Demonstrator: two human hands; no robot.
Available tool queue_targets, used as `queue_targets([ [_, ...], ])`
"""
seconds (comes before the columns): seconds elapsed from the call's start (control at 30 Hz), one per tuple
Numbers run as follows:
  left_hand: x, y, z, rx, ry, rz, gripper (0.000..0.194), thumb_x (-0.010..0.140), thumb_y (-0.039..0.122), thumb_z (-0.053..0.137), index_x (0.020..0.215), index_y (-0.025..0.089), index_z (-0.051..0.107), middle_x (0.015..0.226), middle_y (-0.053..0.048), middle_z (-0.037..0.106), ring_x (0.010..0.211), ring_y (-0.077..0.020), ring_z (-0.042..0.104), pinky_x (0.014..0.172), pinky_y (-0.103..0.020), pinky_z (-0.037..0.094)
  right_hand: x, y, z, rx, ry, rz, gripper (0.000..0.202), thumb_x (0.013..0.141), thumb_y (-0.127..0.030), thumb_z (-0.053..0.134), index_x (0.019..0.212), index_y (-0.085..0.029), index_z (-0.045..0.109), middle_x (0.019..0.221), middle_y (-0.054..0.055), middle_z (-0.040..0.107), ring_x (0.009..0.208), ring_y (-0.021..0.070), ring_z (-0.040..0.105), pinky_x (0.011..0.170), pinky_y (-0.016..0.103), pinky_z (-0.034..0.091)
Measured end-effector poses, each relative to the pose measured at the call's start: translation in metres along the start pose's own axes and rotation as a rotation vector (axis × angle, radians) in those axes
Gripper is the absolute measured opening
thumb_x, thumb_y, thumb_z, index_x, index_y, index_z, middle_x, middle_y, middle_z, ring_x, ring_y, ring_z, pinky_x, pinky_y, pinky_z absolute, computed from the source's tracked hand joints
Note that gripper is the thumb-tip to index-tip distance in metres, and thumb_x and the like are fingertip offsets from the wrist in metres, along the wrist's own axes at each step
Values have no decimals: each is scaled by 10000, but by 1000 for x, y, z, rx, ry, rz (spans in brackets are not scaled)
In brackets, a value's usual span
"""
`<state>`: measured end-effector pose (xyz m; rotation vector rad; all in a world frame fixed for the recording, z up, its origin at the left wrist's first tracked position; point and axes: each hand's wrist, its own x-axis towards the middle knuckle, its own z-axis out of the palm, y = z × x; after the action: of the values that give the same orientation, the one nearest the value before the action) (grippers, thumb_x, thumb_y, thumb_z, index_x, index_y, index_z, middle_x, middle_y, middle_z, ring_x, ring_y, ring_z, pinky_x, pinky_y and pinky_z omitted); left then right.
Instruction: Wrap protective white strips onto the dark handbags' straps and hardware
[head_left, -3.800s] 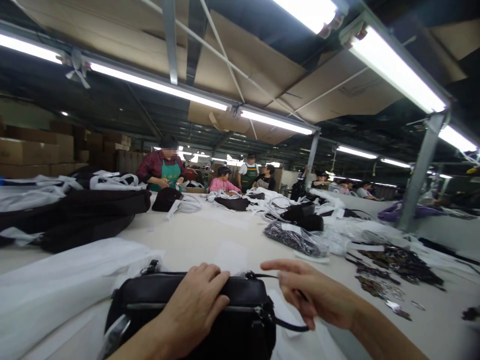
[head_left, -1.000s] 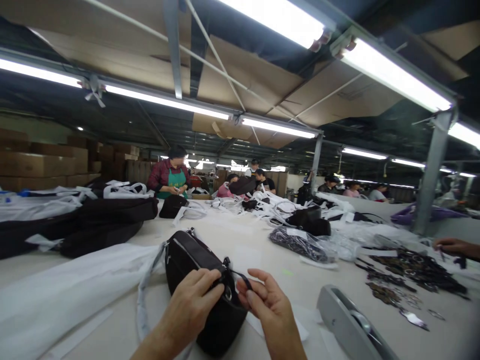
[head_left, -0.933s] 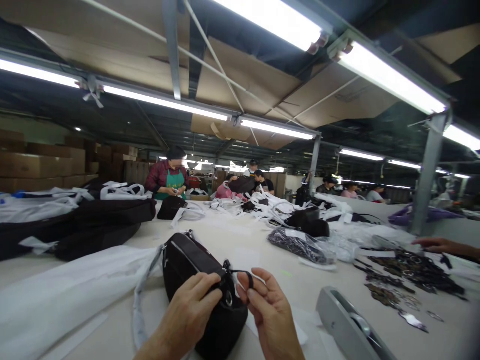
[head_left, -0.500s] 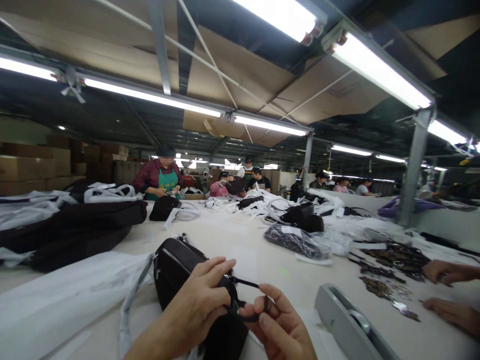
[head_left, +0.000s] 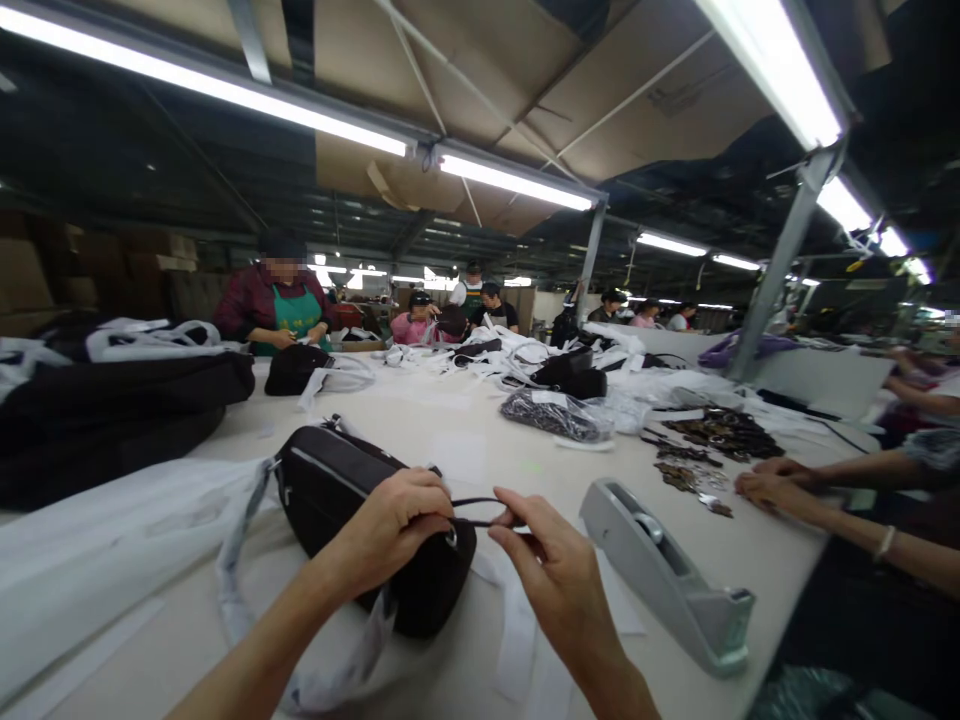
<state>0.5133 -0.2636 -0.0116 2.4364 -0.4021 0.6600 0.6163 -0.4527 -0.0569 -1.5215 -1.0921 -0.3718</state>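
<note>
A black bag [head_left: 337, 490] lies on the white table, its zipper and metal rings showing and its handle wrapped in pale material. My left hand [head_left: 401, 520] is closed at the bag's right end, fingers pinched on a thin black strap [head_left: 474, 501] close to a metal ring. To its right, my right hand [head_left: 536, 545] pinches the far end of the same strap, which runs as a narrow loop between the two hands. The left fingertips partly hide where the strap meets the bag.
A grey tape dispenser [head_left: 675, 585] stands right of my right hand. Beyond it, a co-worker's hands [head_left: 780, 490] are beside a pile of dark straps [head_left: 724, 435]. Black bags [head_left: 112, 420] and white wrapping lie left; a plastic-wrapped bundle [head_left: 555, 415] lies ahead.
The view has turned slightly right and tilted down. My right hand has turned palm down and the strap now stretches straight between my hands. The co-worker's hands have come together.
</note>
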Motion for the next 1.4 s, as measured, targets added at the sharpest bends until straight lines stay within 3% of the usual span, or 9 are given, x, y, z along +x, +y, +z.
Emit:
queue_targets([
  [0.27,-2,-3,7,190,89,15,324,929,142,438,1186,203,624,911,-29,669,865,-174,589,816,-304,448,24,-4,-10,-191,-146,-162,184,962,-243,533,930,-231,714,850,44,673,800,177,629,750,263,489],
  [0.4,1,0,10,354,21,89,300,969,182,400,926,188,696,799,-37,646,775,-181,564,736,-309,427,24,0,-34,-213,-311,-4,203,961,-266,527,934,-230,725,827,33,684,771,176,630,740,269,490],
  [0.53,-4,-8,9,277,169,84,283,977,170,411,944,187,691,821,-29,655,798,-162,585,772,-284,446,-34,25,-65,-142,-474,287,348,806,-348,745,1148,-286,725,1206,80,695,1140,298,609,1052,444,415],
  [0.63,-9,-17,-2,266,258,105,268,968,167,432,966,191,699,857,-30,677,810,-153,619,773,-256,472,-109,61,-71,-118,-254,491,827,522,-396,928,1292,-342,632,1516,64,423,1466,421,168,1124,655,-118],
  [0.77,-18,-25,-37,258,319,85,214,943,190,493,936,223,705,881,-8,696,800,-131,657,723,-186,508,-154,105,-52,-295,-267,657,682,631,-480,864,1266,-358,650,1511,80,368,1456,446,102,1031,653,-272],
  [0.93,-33,-29,-72,233,330,72,203,933,242,519,970,321,703,953,34,708,853,-123,676,702,-143,516,-79,121,-10,-516,-579,529,891,688,-623,771,1455,-317,436,1577,145,186,1457,447,42,1116,681,-72],
  [1.1,-24,-22,-47,173,194,90,223,948,204,486,946,282,694,852,15,694,769,-112,664,668,-132,501,-19,143,22,-576,-717,453,864,768,-640,690,1494,-292,378,1603,156,158,1467,431,48,1141,658,24],
  [1.3,-12,-22,-13,138,191,140,279,936,126,436,913,253,683,763,15,666,722,-116,633,667,-161,488,4,196,-13,-582,-444,466,438,938,-336,437,1287,-162,636,1412,162,548,1328,289,487,1150,466,303],
  [1.4,-13,-26,-10,114,239,116,272,926,118,461,953,258,693,798,21,683,765,-111,644,703,-152,490,12,221,-30,-607,-400,510,456,818,-178,478,1234,-129,658,1307,157,635,1263,286,549,1128,455,350],
])
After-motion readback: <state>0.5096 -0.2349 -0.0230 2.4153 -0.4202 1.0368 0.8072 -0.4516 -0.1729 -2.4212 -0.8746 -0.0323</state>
